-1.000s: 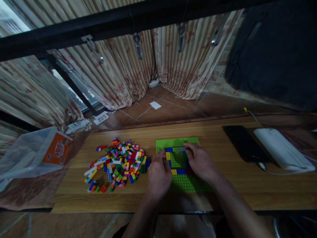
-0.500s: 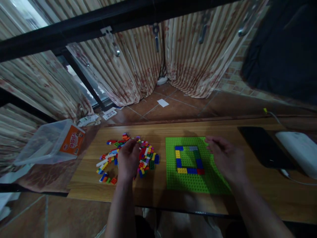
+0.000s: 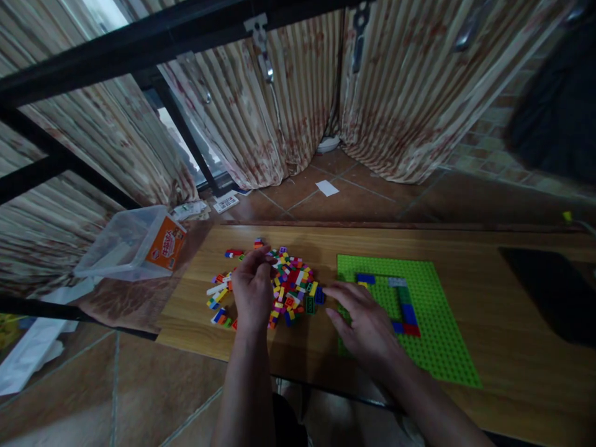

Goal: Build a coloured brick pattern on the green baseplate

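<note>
A pile of loose, many-coloured toy building bricks (image 3: 291, 279) lies on the wooden table. Over its left part is my left hand (image 3: 254, 292), fingers curled together; whether a brick is between them is hidden. My right hand (image 3: 365, 320) reaches left across the green baseplate (image 3: 442, 347), thumb and fingers apart and nothing between them. Its fingertips are close to a dark blue brick (image 3: 320, 295) at the pile's right edge. On the baseplate, blue, grey, green and red bricks (image 3: 407, 310) form part of a rectangular outline, whose left side my right hand partly covers.
The wooden table (image 3: 288, 347) is long and narrow. On the floor at the left stands a clear plastic box (image 3: 125, 248) with an orange label. A flat black device (image 3: 549, 292) lies at the table's right. Striped curtains (image 3: 298, 93) hang behind.
My right hand has moved left from beside the baseplate's right part to the pile's edge, its fingers now spread. My left hand stays over the bricks. The camera view has swung left.
</note>
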The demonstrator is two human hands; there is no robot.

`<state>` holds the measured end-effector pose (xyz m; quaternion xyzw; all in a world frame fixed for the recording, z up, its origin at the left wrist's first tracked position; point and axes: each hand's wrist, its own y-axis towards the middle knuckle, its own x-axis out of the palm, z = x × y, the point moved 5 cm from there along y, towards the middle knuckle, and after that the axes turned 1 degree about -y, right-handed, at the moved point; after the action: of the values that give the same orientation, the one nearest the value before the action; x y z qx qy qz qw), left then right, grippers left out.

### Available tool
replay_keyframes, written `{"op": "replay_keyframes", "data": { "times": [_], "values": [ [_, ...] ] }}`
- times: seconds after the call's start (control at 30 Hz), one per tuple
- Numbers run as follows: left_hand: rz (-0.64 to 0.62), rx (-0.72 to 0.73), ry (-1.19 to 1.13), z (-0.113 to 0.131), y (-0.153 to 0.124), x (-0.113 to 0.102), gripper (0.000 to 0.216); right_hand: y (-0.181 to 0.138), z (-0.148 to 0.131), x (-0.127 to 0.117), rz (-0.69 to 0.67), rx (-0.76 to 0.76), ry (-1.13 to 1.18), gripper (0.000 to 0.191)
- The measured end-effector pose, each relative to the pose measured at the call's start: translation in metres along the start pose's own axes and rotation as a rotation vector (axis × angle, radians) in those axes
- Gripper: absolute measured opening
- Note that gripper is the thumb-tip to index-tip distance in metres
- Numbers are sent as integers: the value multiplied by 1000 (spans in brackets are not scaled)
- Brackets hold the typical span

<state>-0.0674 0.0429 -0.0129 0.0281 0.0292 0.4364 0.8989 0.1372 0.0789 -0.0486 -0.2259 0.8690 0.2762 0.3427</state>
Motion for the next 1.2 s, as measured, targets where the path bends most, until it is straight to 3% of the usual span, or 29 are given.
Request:
{"op": "replay_keyframes", "data": {
  "times": [0.23, 0.4, 0.53, 0.7, 0.8, 0.97, 1.2],
  "values": [
    [-35, -64, -9, 0, 0, 1, 34, 10, -2, 20, -82, 3, -65, 32],
    [-94, -86, 1, 3, -1, 4, 28, 12, -9, 22, -73, 8, 16, 29],
    [-137, -98, 13, 1, -4, 10, 25, 12, -11, 3, 55, 80, 327, 28],
    [-207, -131, -3, -5, -13, 24, 25, 10, 31, -27, 273, 520, 980, 19],
    [-272, -126, 31, -9, -19, 36, 22, 10, 56, -43, 319, 635, 1238, 16],
    [-395, -61, 175, -13, -34, 53, 21, 7, 75, -62, 350, 647, 1248, 16],
    [-624, 36, 277, -10, -61, 78, 23, 0, 83, -64, 353, 631, 1150, 20]
  ]
}}
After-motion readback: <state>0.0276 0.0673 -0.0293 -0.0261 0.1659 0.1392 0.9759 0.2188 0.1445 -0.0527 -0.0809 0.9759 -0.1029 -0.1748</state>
